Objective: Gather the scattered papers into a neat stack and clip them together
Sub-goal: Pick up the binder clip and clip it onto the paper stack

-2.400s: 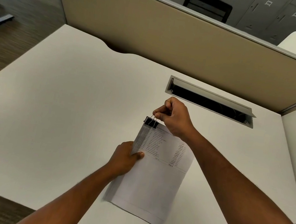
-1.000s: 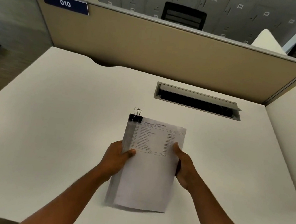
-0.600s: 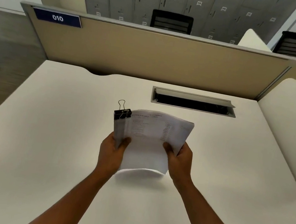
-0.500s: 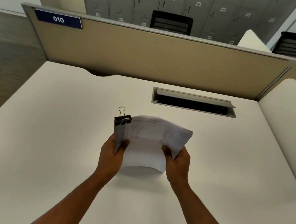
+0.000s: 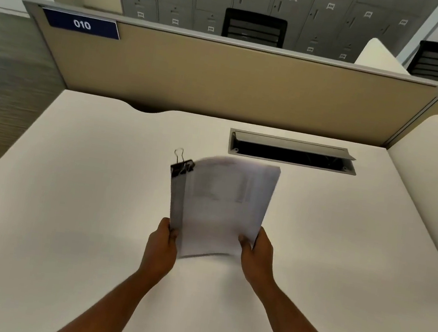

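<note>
The paper stack (image 5: 220,208) is held up off the white desk (image 5: 65,199), on the person's side of the cable slot (image 5: 292,151). The left hand (image 5: 162,245) is closed on its lower left corner, the right hand (image 5: 257,254) on its lower right. A black binder clip (image 5: 182,166) grips the top left corner (print is blurred).

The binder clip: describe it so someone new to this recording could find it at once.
Start at the white desk and find the paper stack held upright above its middle by the left hand and right hand. The binder clip grips the stack's top left corner. It is the only small black item there, with a wire loop sticking up.
</note>
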Action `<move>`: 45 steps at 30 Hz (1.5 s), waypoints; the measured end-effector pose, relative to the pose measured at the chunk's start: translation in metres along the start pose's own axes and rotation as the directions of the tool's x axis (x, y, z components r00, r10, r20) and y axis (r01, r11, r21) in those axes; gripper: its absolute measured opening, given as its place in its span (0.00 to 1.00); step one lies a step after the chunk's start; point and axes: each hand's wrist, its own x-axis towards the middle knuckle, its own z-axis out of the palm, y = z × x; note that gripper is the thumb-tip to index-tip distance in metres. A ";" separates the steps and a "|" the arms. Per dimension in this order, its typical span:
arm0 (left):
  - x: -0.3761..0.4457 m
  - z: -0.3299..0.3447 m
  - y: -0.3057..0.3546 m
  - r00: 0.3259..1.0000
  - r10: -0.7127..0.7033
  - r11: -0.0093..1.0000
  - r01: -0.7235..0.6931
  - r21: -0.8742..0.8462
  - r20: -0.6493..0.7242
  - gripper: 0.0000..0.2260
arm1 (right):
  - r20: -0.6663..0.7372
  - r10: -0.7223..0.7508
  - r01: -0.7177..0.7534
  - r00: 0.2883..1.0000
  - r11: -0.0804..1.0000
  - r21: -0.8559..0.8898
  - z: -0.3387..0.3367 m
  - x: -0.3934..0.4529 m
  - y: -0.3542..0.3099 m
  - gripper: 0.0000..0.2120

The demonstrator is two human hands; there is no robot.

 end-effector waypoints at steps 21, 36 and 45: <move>0.226 -0.017 0.013 0.957 -0.288 0.957 0.289 -0.023 0.041 0.08 | -0.016 0.309 -0.308 0.951 0.951 0.011 0.091 0.186 -0.055 0.14; 0.312 -0.013 0.012 0.962 -0.270 0.957 0.272 0.098 -0.040 0.09 | -0.066 0.250 -0.258 0.966 0.943 -0.209 0.125 0.258 -0.066 0.15; 0.301 -0.025 0.004 0.987 -0.074 0.974 0.103 0.201 -0.143 0.11 | -0.057 0.136 -0.144 0.989 0.822 -0.551 0.126 0.257 -0.059 0.18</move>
